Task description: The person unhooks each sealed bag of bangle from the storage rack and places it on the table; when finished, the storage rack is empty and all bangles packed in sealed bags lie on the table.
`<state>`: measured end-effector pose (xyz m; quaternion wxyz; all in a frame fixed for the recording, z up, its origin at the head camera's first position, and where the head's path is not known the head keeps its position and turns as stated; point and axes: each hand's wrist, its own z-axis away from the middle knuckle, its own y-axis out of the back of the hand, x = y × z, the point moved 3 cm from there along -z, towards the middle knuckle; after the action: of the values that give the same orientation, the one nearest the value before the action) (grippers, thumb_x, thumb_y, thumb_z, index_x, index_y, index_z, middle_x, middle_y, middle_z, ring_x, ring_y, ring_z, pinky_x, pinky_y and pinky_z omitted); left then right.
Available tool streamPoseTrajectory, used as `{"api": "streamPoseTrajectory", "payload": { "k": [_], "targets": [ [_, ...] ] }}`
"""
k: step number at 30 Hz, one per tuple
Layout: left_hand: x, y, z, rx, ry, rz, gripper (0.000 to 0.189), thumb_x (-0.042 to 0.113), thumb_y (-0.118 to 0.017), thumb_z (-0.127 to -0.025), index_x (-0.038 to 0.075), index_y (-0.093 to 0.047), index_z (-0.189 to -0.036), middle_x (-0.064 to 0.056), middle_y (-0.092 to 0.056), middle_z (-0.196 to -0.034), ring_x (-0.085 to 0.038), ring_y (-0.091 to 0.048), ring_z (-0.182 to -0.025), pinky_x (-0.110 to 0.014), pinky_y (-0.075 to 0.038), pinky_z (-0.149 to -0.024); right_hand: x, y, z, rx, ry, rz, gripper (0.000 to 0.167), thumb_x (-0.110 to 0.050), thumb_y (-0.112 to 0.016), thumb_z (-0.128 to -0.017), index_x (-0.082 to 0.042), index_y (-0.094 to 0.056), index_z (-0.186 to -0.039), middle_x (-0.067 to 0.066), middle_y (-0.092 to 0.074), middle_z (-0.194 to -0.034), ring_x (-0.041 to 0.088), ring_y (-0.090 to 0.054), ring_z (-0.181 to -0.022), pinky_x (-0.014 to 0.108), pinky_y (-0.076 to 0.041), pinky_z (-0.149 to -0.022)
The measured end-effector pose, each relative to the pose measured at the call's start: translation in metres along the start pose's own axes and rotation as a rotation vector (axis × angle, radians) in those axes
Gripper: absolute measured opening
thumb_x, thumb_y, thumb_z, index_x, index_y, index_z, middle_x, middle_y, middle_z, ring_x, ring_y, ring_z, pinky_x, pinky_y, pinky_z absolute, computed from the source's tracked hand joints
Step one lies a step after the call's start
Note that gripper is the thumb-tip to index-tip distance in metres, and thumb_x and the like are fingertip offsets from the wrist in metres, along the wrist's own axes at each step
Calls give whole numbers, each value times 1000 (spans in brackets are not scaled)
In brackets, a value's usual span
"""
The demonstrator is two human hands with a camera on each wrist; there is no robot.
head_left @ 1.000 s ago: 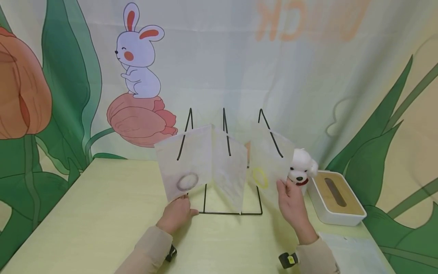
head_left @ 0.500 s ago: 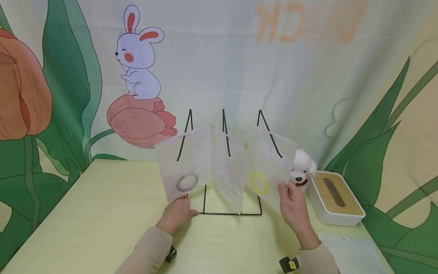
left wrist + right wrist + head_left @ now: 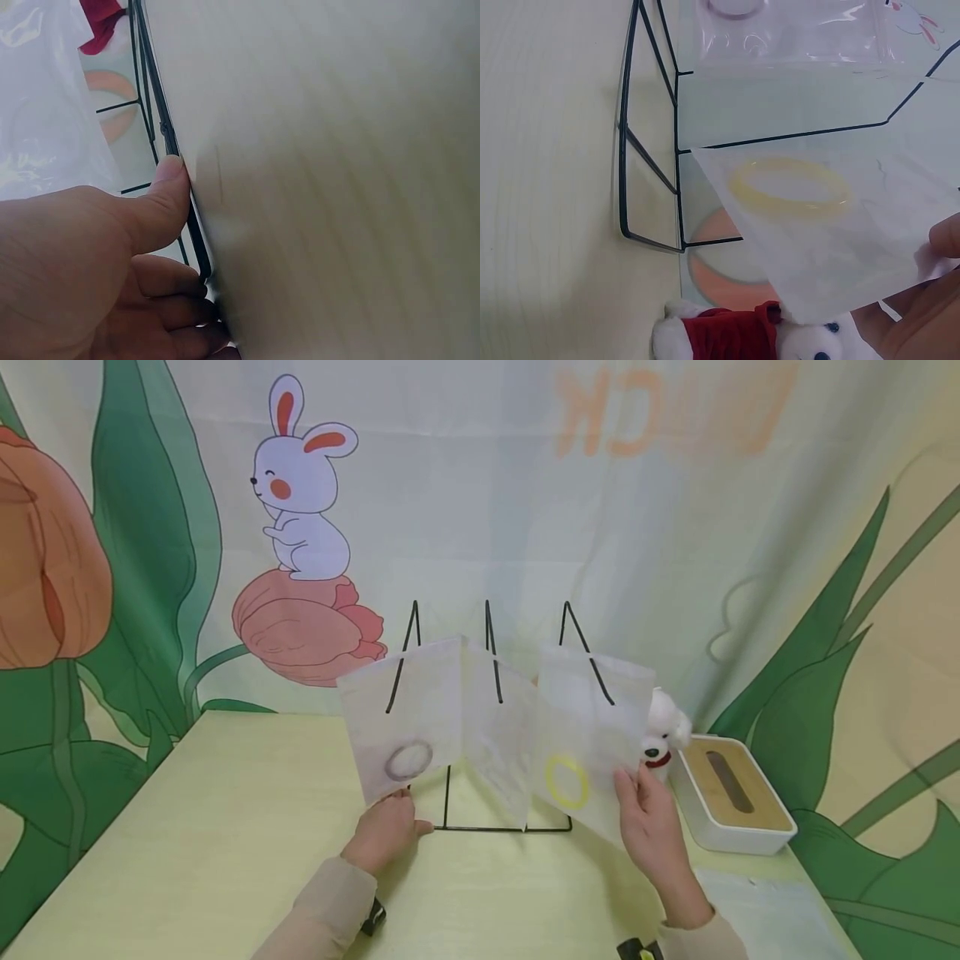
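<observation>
A black wire display rack point(image 3: 487, 828) stands on the table, with translucent plastic bags hanging from its three prongs. My left hand point(image 3: 386, 833) grips the rack's base wire at the front left corner, and the left wrist view has the thumb point(image 3: 171, 176) along that wire. My right hand point(image 3: 651, 827) pinches the outer edge of the right bag point(image 3: 600, 735), between thumb and fingers. A yellow ring point(image 3: 567, 781) shows inside this bag. The left bag point(image 3: 408, 706) holds a greyish ring point(image 3: 409, 761). Between them, the middle bag point(image 3: 498, 727) hangs turned sideways.
A white toy dog point(image 3: 666, 714) with a red garment sits behind my right hand. To its right is a white tissue box point(image 3: 738, 793) with a wooden lid. Another clear bag point(image 3: 765, 910) lies flat near the table's right edge. A printed curtain point(image 3: 480, 485) backs the table point(image 3: 187, 835).
The right bag has swung to face more toward me, its yellow ring now lower. My right hand has shifted slightly right and down with the bag's edge; the left hand stays put.
</observation>
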<state>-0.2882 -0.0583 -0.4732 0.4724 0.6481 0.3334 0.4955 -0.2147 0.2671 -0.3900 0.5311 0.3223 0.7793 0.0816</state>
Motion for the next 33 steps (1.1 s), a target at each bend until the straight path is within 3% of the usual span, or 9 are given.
{"api": "streamPoseTrajectory", "payload": {
  "k": [10,14,18,33],
  "targets": [
    [-2,-3,-1,-5,7,11,52,31,-76,-84,-14,-58,-104,-19,-64,-90,-32,-65,-82,-44,-54,-74,-6,10,12,28,-27,-29,35,-23,-51,-103,-4,-45,-74,3,-31,-66,14,-34,-60,28,-32,-54],
    [-2,-3,-1,0,-1,10,50,31,-76,-84,-12,-58,-101,-18,-64,-88,-31,-65,-80,-44,-54,-75,-12,15,17,28,-30,-50,28,-23,-51,-102,0,-57,-88,7,-47,-73,13,-42,-67,24,-36,-58],
    [-2,-3,-1,4,-8,-2,47,31,-76,-84,-10,-59,-97,-17,-64,-87,-29,-65,-78,-43,-54,-74,-18,20,23,24,-42,-62,25,-21,-51,-102,1,-64,-106,12,-64,-98,10,-50,-84,16,-41,-70],
    [-4,-4,-3,-11,3,0,54,32,-76,-84,-14,-58,-105,-20,-64,-93,-29,-65,-81,-43,-54,-76,-33,37,46,-22,-56,-5,36,-25,-49,-103,-3,-58,-130,11,-65,-118,-1,-56,-101,7,-42,-81]
  ]
}}
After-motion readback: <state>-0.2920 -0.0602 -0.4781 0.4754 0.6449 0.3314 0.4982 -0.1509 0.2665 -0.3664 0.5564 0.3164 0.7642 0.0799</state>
